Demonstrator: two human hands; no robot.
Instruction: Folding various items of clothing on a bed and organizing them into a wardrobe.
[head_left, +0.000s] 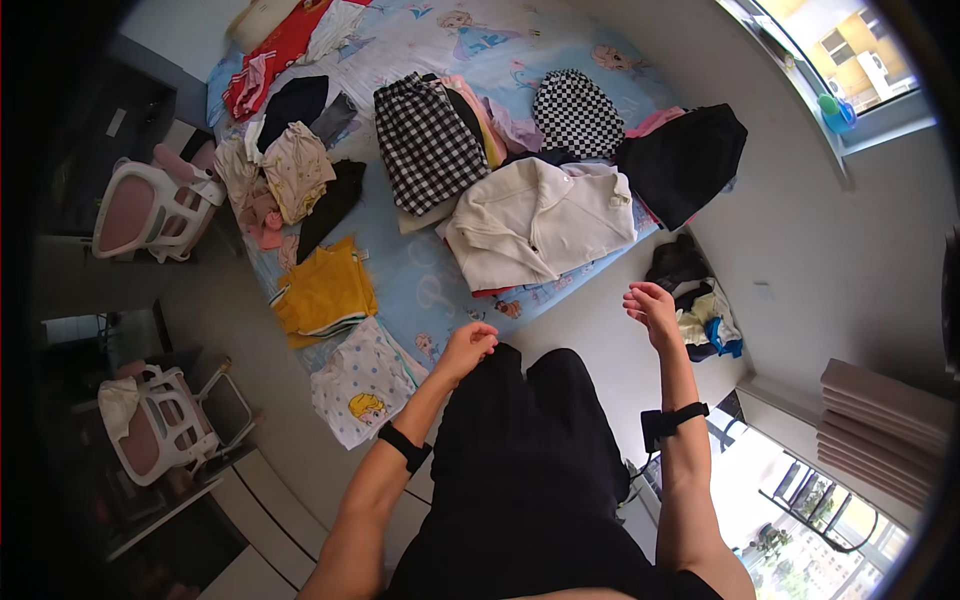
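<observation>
My left hand (469, 349), loosely curled and holding nothing I can see, hovers by my knee at the bed's near edge. Out to the right over the floor is my right hand (652, 309), empty, its fingers loosely bent. Between and beyond them, a folded white zip jacket (544, 225) tops a pile of clothes. Behind that lie black-and-white gingham trousers (431, 142), a checkered garment (577, 112) and a black garment (682, 165). Left of my left hand are a polka-dot shirt (364, 379) with a cartoon figure and folded yellow clothing (328, 289).
Crumpled clothes, including a cream patterned garment (298, 171), lie along the bed's left side. More clothes (705, 322) are heaped on the floor by the right wall. Two pink-and-white chairs (157, 206) stand at left. A window sill (892, 120) holds a blue cup.
</observation>
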